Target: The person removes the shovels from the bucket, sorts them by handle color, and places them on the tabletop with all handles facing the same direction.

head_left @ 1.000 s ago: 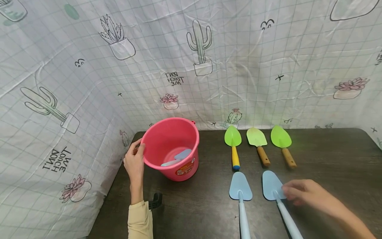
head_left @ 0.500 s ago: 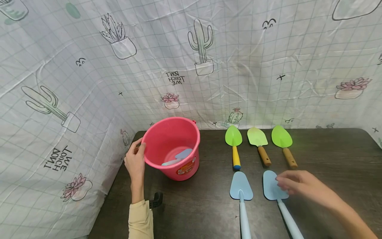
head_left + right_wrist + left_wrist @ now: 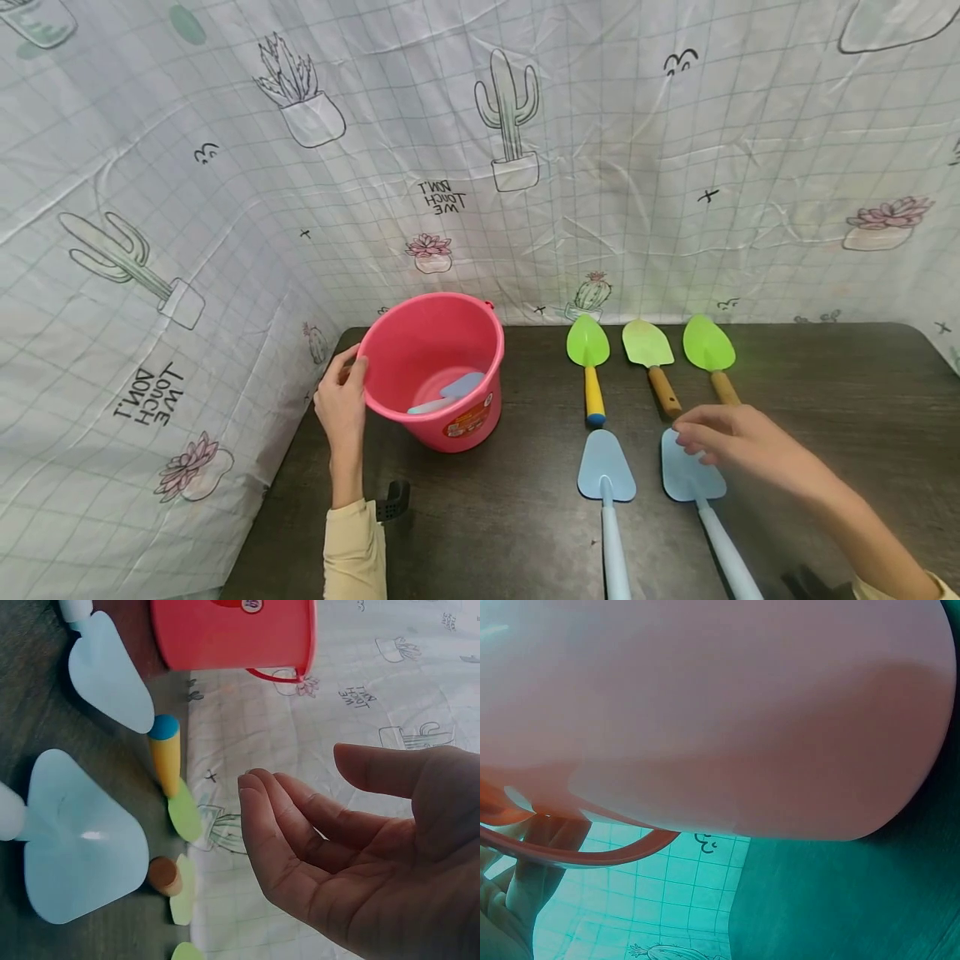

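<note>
At the left of the head view, my left hand [image 3: 341,408] grips the rim of a tilted pink bucket [image 3: 427,333]. A light-blue trowel [image 3: 459,385] lies inside it, partly hidden by the near wall. My right hand [image 3: 727,437] hovers over the blade of a long-handled blue trowel [image 3: 686,471] and touches nothing visible. Its thumb stands apart from the loosely bent fingers [image 3: 292,840] in the right wrist view. Left of that trowel lies a matching blue trowel [image 3: 606,467]. Bucket wall [image 3: 727,720] fills most of the left wrist view.
Behind the blue trowels lie a green trowel with a yellow handle [image 3: 592,392], a pale green trowel with a wooden handle [image 3: 662,390], and a green trowel with a wooden handle [image 3: 708,343]. A printed cloth [image 3: 637,167] hangs behind the dark table [image 3: 510,542].
My right hand has moved from beside the right blue trowel's blade, leftward and farther back over it. My left hand and the bucket have stayed in place.
</note>
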